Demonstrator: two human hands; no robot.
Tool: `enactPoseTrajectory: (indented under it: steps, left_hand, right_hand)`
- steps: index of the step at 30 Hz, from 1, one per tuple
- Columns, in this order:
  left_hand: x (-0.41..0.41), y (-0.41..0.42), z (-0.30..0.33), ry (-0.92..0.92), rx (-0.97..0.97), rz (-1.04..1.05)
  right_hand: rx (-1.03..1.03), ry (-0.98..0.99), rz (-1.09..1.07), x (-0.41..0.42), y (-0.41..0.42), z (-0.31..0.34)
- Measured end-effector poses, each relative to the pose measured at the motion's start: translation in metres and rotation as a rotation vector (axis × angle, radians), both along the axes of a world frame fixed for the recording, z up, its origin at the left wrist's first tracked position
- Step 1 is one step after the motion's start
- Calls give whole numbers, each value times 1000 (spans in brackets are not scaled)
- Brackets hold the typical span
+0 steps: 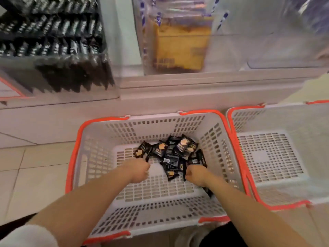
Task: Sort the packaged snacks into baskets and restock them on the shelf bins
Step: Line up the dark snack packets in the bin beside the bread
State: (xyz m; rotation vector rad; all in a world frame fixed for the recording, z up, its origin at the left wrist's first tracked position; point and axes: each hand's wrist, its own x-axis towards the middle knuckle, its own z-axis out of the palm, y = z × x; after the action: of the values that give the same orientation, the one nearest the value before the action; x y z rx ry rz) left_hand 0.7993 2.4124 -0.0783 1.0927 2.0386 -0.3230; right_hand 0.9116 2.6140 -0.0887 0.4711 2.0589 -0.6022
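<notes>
A white slotted basket with orange handles (99, 154) stands on the floor below me. On its bottom lies a pile of several small black snack packets (173, 154). Both my hands are down inside it. My left hand (138, 171) is closed at the pile's left edge, pinching a black packet. My right hand (195, 174) is closed on black packets at the pile's right side, with another packet (208, 191) showing under my wrist. Up on the shelf at left, a clear bin (58, 56) holds rows of black packets standing on end.
A second white basket with orange handles (270, 155) stands at the right with nothing in it. A clear shelf bin (179, 41) above holds yellow-brown packets. The white shelf ledge (178, 91) runs across between bins and baskets. Pale floor tiles lie at left.
</notes>
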Motion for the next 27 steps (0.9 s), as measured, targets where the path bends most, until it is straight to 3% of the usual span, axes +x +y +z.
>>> enactPoseTrajectory:
  steps: [4, 8, 14, 20, 22, 27]
  left_hand:
    - [1, -1, -37, -32, -36, 58]
    - [-11, 0, -68, -31, -9, 264]
    - [-31, 5, -99, 35, 102, 684]
    - [-37, 14, -119, 148, 155, 920]
    - [-37, 16, -126, 110, 188, 1052]
    - [-34, 14, -139, 137, 171, 1025]
  right_hand:
    - [65, 196, -69, -10, 7, -30]
    - [196, 410, -65, -37, 16, -55]
    - [222, 373, -32, -67, 30, -84]
    - [163, 404, -92, -68, 43, -98]
    - [227, 389, 38, -65, 42, -99]
    - [399, 449, 329, -63, 36, -100]
